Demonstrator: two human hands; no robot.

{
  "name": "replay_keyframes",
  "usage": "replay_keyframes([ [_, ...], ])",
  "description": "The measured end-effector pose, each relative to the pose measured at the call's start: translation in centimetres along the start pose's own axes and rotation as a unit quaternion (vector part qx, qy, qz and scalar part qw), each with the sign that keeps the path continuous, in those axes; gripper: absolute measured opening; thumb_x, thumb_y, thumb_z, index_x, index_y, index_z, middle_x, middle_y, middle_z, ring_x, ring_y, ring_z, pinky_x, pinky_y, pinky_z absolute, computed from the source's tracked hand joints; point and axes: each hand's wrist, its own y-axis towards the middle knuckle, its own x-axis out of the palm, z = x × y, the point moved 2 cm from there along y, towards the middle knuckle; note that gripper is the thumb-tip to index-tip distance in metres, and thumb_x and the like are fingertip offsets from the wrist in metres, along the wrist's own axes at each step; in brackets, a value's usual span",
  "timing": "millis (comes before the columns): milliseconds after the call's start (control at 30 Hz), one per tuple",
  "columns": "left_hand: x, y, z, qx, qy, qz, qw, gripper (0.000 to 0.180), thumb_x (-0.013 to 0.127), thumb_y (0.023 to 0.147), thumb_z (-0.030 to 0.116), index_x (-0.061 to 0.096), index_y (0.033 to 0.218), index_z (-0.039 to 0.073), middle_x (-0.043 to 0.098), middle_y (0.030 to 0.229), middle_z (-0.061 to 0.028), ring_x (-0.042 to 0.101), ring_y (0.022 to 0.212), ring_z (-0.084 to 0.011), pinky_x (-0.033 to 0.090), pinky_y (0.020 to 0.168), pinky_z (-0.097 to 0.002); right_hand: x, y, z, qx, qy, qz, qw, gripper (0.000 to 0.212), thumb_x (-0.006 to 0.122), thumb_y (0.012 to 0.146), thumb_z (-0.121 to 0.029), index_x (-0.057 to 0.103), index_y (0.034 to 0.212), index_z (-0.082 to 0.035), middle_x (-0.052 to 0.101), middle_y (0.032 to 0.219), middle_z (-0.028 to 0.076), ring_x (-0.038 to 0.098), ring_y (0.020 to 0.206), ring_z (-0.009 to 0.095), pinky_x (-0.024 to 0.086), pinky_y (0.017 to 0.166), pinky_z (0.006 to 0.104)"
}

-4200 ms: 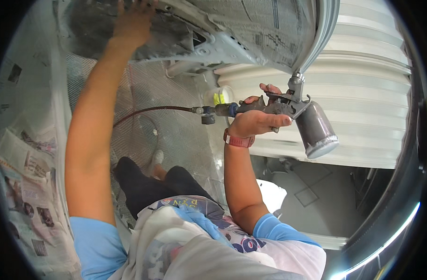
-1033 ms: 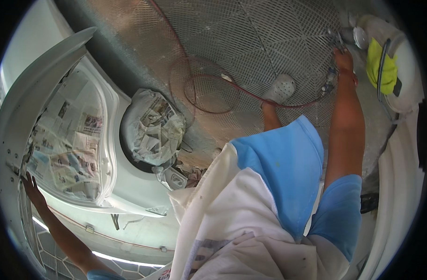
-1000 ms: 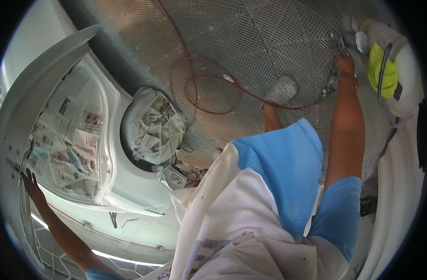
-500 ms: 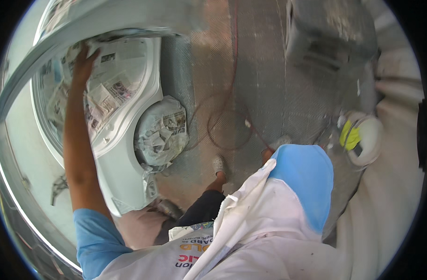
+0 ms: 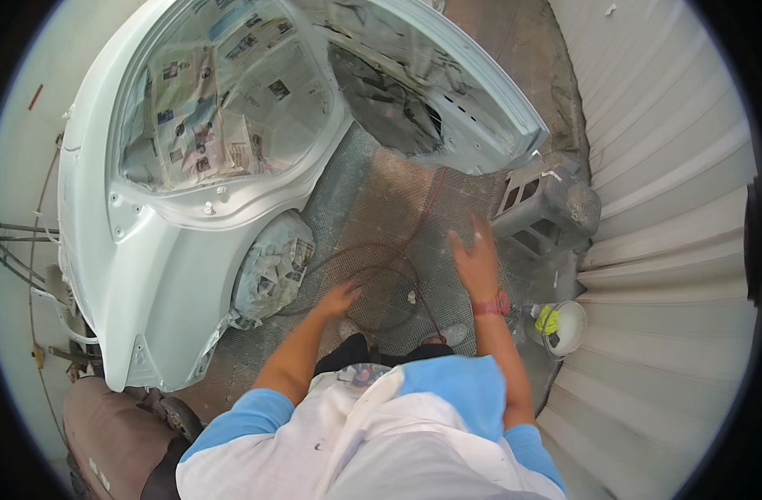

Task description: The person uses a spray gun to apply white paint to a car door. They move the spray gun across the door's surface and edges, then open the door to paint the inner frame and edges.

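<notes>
Both of my hands are in the air above the floor, with nothing seen in either. My left hand is low and near the wheel opening, its fingers loosely apart and a little blurred. On the right, my right hand reaches forward, thumb away from the fingers, a reddish watch on its wrist. Left of them stands a pale car body, its window area covered with newspaper. The wheel is wrapped in newspaper and film. An opened car door swings out at the far side.
A thin dark red hose lies coiled on the textured floor. Right of my right hand are a grey crate-like box and a white bucket with a yellow item. Pleated pale sheeting bounds the right side. A brown covered object stands lower left.
My left hand has come away from the papered window area and down toward my body. My right hand has come into view. My view has shifted, showing more of the car body and the opened door.
</notes>
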Motion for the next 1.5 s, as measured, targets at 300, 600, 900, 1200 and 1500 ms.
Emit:
replay_keyframes([
  [300,2.4,-30.9,-31.4,-0.528,-0.187,0.039,0.828,0.071,0.055,0.111,0.050,0.044,0.165,0.006,0.038,0.173,-0.0203,0.037,0.159,-0.0396,0.032,0.128,-0.0538,9.3,-3.5,-14.4,0.013,0.042,-0.182,0.982,0.052,0.072,0.102,-0.032,0.065,0.144,-0.002,0.069,0.138,0.024,0.069,0.122,0.036,0.054,0.104,0.0444],
  [600,-11.0,-14.1,-4.1,0.083,-0.404,0.213,0.886,0.060,0.058,0.112,0.043,0.057,0.154,0.000,0.061,0.156,-0.0170,0.055,0.147,-0.0274,0.039,0.123,-0.0383,13.0,-17.8,-4.2,0.045,-0.120,-0.379,0.916,0.055,0.073,0.099,-0.038,0.068,0.140,-0.001,0.069,0.141,0.022,0.070,0.123,0.040,0.054,0.107,0.0462],
  [900,-29.2,-22.1,17.8,0.297,-0.110,0.351,0.881,0.082,0.057,0.111,0.048,0.030,0.167,-0.004,0.030,0.173,-0.0301,0.032,0.161,-0.0424,0.031,0.129,-0.0450,7.3,-26.5,12.3,0.335,-0.253,-0.432,0.798,0.067,0.077,0.092,-0.047,0.068,0.143,-0.004,0.067,0.146,0.024,0.062,0.138,0.039,0.048,0.117,0.0458],
  [1200,-39.6,-22.3,14.9,0.044,0.086,0.562,0.821,0.083,0.054,0.111,0.054,0.033,0.166,-0.005,0.037,0.170,-0.0294,0.035,0.159,-0.0428,0.025,0.131,-0.0530,14.3,-20.1,15.0,0.368,-0.135,-0.419,0.819,0.062,0.077,0.094,-0.039,0.069,0.138,0.004,0.069,0.137,0.032,0.068,0.131,0.042,0.053,0.109,0.0460],
  [1500,-53.0,-18.6,6.7,-0.122,0.185,0.679,0.700,0.077,0.059,0.102,0.061,0.060,0.149,-0.001,0.048,0.162,-0.0270,0.047,0.149,-0.0427,0.034,0.124,-0.0568,20.7,-3.2,14.2,0.243,-0.095,-0.421,0.869,0.056,0.073,0.098,-0.034,0.068,0.137,0.006,0.072,0.132,0.030,0.070,0.125,0.041,0.054,0.107,0.0459],
])
